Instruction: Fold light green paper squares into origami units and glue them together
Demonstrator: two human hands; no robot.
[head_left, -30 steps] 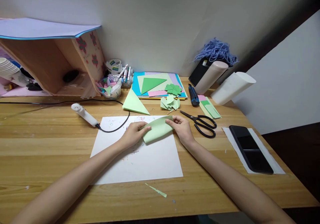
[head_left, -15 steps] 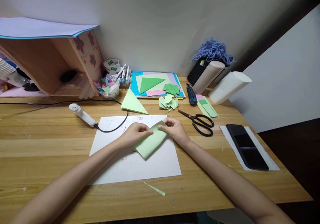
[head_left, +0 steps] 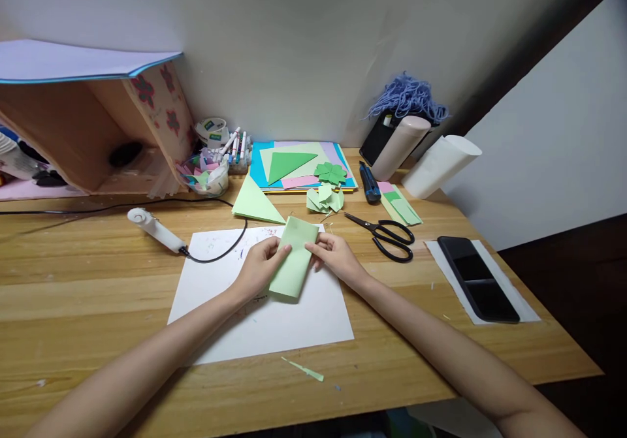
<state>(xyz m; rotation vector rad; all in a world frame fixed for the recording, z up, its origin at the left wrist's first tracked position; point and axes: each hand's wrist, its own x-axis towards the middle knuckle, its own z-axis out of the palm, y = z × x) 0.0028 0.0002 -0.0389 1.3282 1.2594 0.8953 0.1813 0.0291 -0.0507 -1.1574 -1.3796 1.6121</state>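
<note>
Over the white sheet [head_left: 313,326] on the wooden table [head_left: 88,294], you hold the folded pale-green paper [head_left: 292,265] between both hands. Your left hand [head_left: 259,265] has its long left edge, thumb laid on the upper face and the other fingers mostly hidden behind; your right hand [head_left: 337,257] matches it on the right edge, fingers curled beneath. Both sets of fingers are closed to a light pinch, with only the paper's thickness between them.

The paper has just swung round: a second ago it lay crosswise, then slantwise, and now it stands lengthwise before you. Your grip now falls on the two long sides. I read this as turning the piece to a new working side; the scissors [head_left: 379,235] lie apart, to your right.

Its long axis runs from you toward the wall, the far end leaning a little right. That end points roughly at the stack of coloured sheets [head_left: 255,160], close by the tip of the pale-green triangle [head_left: 255,202]; the near end faces your body. Whether it touches the sheet below, I cannot tell.
</note>
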